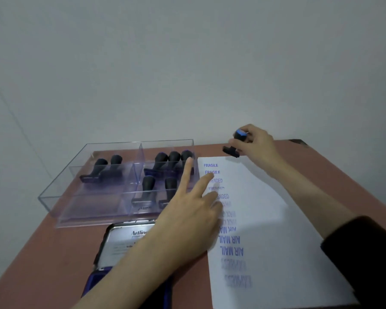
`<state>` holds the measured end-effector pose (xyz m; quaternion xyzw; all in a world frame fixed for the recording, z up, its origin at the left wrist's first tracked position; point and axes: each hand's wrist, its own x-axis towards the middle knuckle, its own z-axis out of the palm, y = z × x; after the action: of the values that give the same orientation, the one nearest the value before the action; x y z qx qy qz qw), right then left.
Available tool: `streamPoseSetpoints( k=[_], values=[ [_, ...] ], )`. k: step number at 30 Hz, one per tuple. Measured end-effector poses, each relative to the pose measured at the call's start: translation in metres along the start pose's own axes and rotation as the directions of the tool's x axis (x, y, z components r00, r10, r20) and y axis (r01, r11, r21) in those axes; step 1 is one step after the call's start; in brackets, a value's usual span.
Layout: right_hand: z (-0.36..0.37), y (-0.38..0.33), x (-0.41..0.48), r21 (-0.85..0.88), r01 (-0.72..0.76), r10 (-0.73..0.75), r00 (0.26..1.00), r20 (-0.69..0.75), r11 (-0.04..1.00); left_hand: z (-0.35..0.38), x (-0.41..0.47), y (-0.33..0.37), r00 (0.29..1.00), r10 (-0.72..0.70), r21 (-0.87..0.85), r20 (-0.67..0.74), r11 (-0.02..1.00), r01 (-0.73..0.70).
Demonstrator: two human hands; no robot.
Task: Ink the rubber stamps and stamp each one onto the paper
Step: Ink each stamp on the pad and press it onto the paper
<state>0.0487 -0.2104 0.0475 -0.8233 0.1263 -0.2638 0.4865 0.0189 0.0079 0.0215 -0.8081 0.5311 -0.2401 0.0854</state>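
My right hand [253, 142] grips a black rubber stamp [235, 144] with a blue-topped handle, held just above the far edge of the white paper [281, 230]. The paper carries a column of blue prints such as FRAGILE and AIR MAIL along its left side. My left hand [187, 210] lies flat with fingers spread on the paper's left edge, holding nothing and covering some prints. An open ink pad [120, 246] with its lid raised sits at the near left, partly hidden by my left forearm.
A clear plastic tray [60, 186] with dividers stands at the left on the reddish table [42, 248], holding several black stamps [165, 166] in its compartments. A plain wall rises right behind the table. The table's far right corner [299, 142] is near my right hand.
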Motion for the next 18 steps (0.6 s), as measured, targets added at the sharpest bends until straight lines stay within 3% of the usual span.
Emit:
streamPoseSetpoints(
  k=[3, 8, 18],
  values=[
    [0.012, 0.006, 0.005, -0.166, 0.089, -0.094, 0.995, -0.021, 0.982, -0.002, 0.0, 0.001, 1.0, -0.011, -0.001, 0.013, 1.0, 0.011],
    [0.018, 0.013, 0.005, -0.311, 0.184, -0.166, 0.983, 0.084, 0.932, -0.002, 0.001, 0.0, 1.0, 0.005, 0.021, 0.024, 1.0, -0.006],
    [0.018, 0.02, 0.005, -0.359, 0.222, -0.169, 0.97, 0.174, 0.907, -0.003, 0.002, -0.001, 1.0, 0.016, -0.012, 0.017, 1.0, -0.015]
  ],
)
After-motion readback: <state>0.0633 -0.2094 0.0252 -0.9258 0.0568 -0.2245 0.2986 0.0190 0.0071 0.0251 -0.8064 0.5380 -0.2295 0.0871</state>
